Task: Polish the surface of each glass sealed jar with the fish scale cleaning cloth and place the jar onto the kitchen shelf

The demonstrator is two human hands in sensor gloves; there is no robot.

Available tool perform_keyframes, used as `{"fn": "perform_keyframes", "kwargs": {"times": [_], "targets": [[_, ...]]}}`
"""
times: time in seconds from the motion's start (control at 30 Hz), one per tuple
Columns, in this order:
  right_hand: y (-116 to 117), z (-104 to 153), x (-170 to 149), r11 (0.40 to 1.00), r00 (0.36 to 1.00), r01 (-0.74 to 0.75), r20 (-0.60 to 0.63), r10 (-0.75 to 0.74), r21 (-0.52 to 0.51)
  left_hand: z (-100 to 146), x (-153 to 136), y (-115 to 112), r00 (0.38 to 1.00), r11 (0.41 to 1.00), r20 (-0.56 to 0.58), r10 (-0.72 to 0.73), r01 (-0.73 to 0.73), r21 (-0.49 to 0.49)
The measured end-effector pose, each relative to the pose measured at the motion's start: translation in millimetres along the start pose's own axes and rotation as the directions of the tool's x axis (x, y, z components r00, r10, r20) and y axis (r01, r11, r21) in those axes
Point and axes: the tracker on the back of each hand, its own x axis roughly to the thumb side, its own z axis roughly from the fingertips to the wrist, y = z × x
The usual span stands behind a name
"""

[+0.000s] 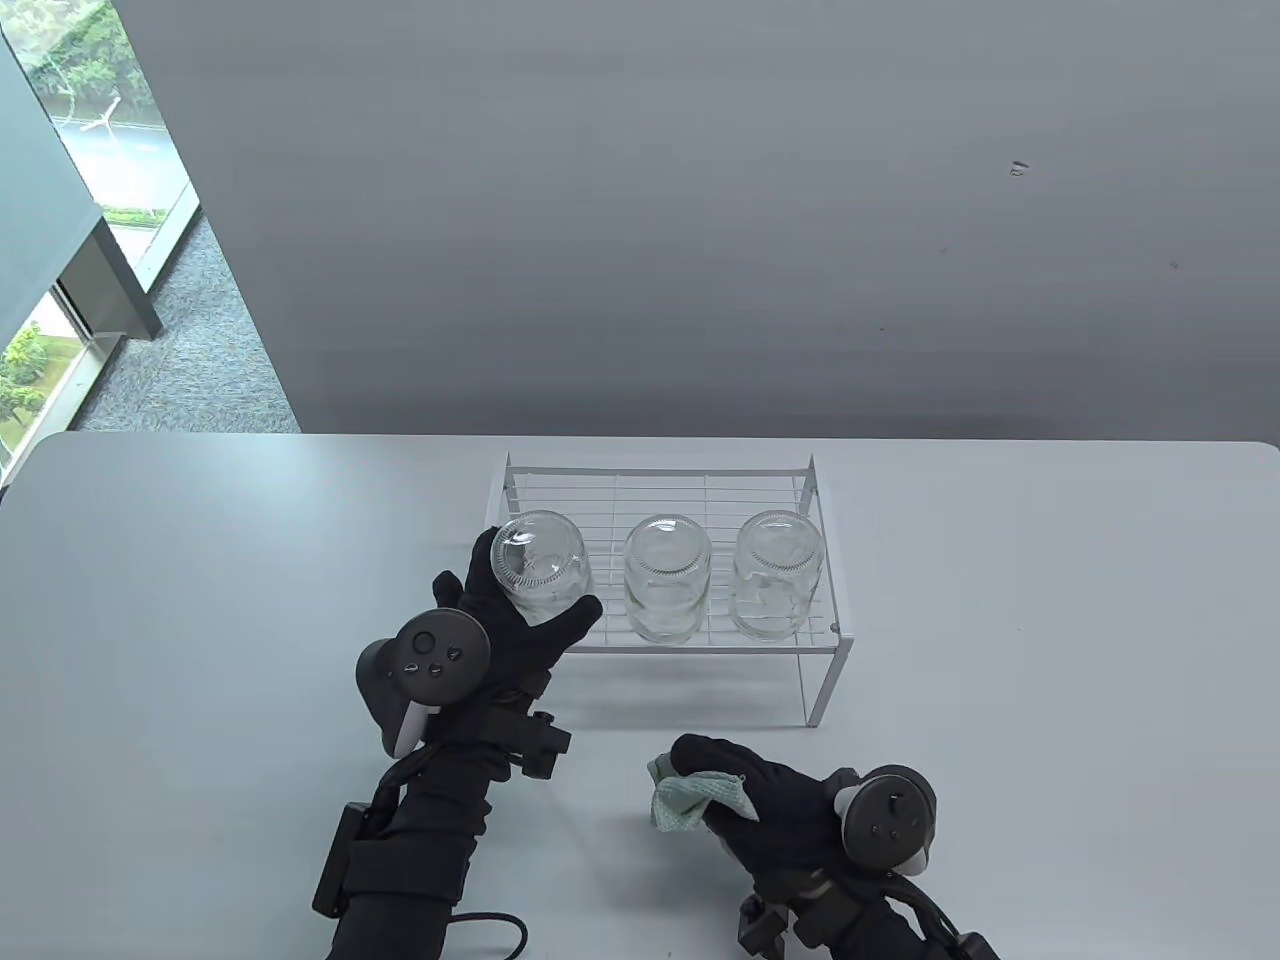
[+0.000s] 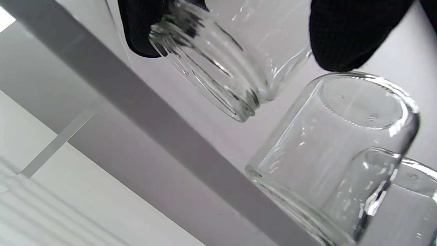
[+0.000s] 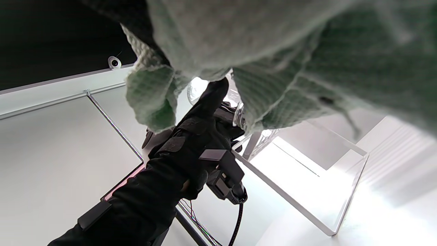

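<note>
Count: 3 glass jars, 1 wire kitchen shelf (image 1: 820, 640), 1 cloth, 2 gloved hands. Left to right: left hand (image 1: 520, 620) wraps the left jar (image 1: 540, 565) at the shelf's left end, fingers (image 1: 487, 570) curled round its far side, thumb on the near side; jar is upside down, base up. Left wrist view shows that jar (image 2: 218, 68) tilted, mouth rim above the shelf surface, so can't confirm it's seated. Middle jar (image 1: 667, 580) stands inverted on the shelf, untouched. Right jar (image 1: 778, 575) likewise, near the shelf's right end, apart from the middle one. Shelf sits on the white table (image 1: 1050, 650). Right hand (image 1: 770, 800) is over the table in front of the shelf, fingers closed on a bunched pale-green fish scale cleaning cloth (image 1: 695, 798); cloth fills the top of the right wrist view, well apart from all 3 jars.
</note>
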Motion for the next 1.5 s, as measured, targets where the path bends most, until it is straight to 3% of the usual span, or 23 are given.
{"fn": "perform_keyframes", "kwargs": {"times": [0.63, 1.5], "targets": [[-1.5, -0.2, -1.0, 1.0, 1.0, 0.013, -0.01, -0.013, 0.004, -8.3, 1.1, -14.0, 0.992, 0.991, -0.051, -0.116, 0.112, -0.066], [-0.5, 0.1, -1.4, 0.999, 0.999, 0.028, -0.016, -0.028, 0.018, -7.1, 1.1, -13.1, 0.991, 0.991, -0.056, -0.119, 0.116, -0.062]]}}
